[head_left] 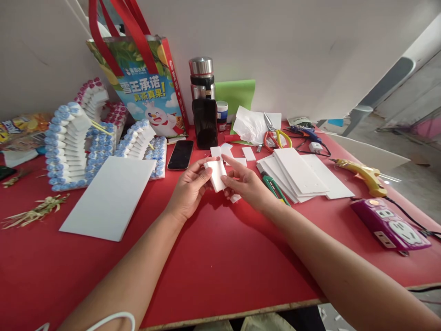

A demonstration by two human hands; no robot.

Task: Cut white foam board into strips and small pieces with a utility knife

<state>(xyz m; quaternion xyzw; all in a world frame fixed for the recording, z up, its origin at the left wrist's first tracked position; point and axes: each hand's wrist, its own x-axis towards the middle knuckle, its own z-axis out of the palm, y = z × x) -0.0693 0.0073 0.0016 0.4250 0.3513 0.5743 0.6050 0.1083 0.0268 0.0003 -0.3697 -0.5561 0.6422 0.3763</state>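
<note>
Arms: yours, over table
L hand: pinching white pc, prob. to steady it
R hand: pinching pc's R side
Cutter: near R hand, prob. for quick reach

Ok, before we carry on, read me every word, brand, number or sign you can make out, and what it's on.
"雪王承诺": front of the shopping bag.
"真茶真果!": the line below it, same bag.
Small line above those, on the same bag: too small to read surely.
Red side panel of the bag: characters too blurred.
Snack packet at far left: large lettering, too blurred and partial to read.
</note>
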